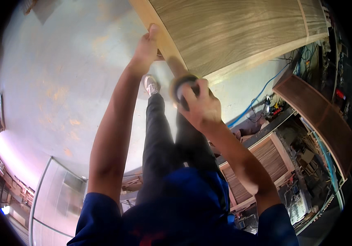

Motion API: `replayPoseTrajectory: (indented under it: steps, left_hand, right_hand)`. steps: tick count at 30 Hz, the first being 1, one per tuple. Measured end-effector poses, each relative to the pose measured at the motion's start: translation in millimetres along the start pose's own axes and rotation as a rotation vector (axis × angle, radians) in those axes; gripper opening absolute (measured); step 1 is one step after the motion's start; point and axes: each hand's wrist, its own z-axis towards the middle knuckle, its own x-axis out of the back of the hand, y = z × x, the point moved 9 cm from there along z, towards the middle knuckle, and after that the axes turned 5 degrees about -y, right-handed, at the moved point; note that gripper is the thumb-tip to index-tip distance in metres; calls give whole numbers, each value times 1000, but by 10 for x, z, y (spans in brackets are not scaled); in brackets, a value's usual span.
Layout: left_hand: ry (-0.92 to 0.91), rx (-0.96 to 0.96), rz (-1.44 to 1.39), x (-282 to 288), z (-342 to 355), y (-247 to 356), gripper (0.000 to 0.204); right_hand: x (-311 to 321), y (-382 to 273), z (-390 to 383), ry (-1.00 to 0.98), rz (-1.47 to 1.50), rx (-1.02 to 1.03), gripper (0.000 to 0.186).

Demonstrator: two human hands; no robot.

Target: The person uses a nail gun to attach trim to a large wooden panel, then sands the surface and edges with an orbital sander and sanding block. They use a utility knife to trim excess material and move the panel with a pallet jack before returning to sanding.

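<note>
The left hand (pixel 145 53) clasps its fingers around the edge of the panel (pixel 233 33), likely steadying it, while the right hand (pixel 204 107) grips a round tool (pixel 179 91) at the panel's near corner, probably for control.

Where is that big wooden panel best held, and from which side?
Probably by its pale border, coming from the left: that edge is straight and narrow, with floor beside it. The left hand grips it there, thumb on top, clear of the round tool at the near corner.
</note>
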Motion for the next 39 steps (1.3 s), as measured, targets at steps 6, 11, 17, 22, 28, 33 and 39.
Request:
replayPoseTrajectory:
  steps: [6,11,17,22,28,33,39]
  left_hand:
    - [18,-9,7,-17,-25,27,76]
    - [25,-7,36,-60,-54,54,82]
    - [10,-61,75,-34,-80,8,81]
    - [-108,64,56,-145,-208,-338,84]
    - [-114,91,65,-327,-377,-474,91]
    - [-88,73,43,-311,-374,-488,92]
    - [-158,74,17,-360,-390,-473,78]
  right_hand:
    - [-89,14,-255,-10,19,-46,55]
    - [-49,87,-75,-52,4,-105,51]
    - [-65,51,-580,-39,57,20,56]
    - [116,256,-623,47,47,24,61]
    - [56,376,-239,-129,9,-89,57]
    - [107,408,-262,-53,10,-71,58]
    - [284,653,-401,92,-29,-87,47]
